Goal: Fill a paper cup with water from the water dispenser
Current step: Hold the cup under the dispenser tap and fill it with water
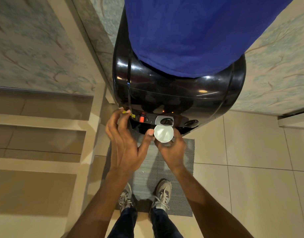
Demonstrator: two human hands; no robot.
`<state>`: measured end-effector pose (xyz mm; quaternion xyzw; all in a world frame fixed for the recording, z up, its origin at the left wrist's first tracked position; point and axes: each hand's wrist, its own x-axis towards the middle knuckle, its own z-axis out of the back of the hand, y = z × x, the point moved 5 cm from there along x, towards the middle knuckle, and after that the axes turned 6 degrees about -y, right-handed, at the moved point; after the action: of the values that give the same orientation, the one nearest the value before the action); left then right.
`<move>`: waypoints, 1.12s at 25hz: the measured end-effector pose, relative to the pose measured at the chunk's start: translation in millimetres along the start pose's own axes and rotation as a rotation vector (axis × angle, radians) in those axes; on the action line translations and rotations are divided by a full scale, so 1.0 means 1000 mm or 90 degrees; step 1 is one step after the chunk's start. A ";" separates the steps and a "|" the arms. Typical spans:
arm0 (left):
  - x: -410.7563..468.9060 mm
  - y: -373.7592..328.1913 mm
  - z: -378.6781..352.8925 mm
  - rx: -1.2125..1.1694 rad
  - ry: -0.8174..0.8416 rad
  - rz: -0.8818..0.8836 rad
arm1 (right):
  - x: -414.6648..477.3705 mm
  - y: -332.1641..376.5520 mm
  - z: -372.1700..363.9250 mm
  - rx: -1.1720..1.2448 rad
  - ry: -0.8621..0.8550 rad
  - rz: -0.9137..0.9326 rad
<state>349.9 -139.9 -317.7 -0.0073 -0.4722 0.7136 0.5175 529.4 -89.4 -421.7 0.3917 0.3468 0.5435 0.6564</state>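
A black water dispenser (178, 93) stands in front of me, its bottle under a blue cover (190, 31). Seen from above, a white paper cup (163, 133) sits just below the middle tap (165, 121), and my right hand (171, 150) grips it from underneath. My left hand (125, 143) is open beside the cup: its thumb tip touches the cup's left rim and its fingers reach up toward the dispenser's left front edge. A red tap (141, 119) is at the left and a dark tap (191, 123) at the right. I cannot tell if the cup holds water.
A grey mat (182, 169) lies on the tiled floor under my two shoes (162, 194). Beige steps or shelves (39, 143) run along the left. Patterned walls stand on both sides of the dispenser.
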 end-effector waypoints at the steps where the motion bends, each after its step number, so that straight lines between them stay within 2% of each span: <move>1: -0.004 0.000 0.001 -0.005 0.015 0.005 | -0.002 -0.001 0.001 -0.006 -0.001 -0.004; 9: -0.014 0.005 0.014 -0.015 0.089 0.046 | -0.030 0.010 0.019 -0.019 0.035 0.030; 17: 0.016 -0.024 0.047 -0.022 0.165 0.065 | -0.048 0.092 0.060 0.061 0.032 0.073; 22: 0.019 -0.048 0.063 -0.137 0.265 0.062 | -0.052 0.143 0.086 0.078 0.013 0.093; 28: 0.022 -0.090 0.086 -0.235 0.311 0.026 | -0.059 0.206 0.113 0.104 0.024 0.107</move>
<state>362.7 -178.7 -197.8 -0.2822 -0.4555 0.6030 0.5910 527.9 -141.8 -185.3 0.4612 0.3684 0.5739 0.5677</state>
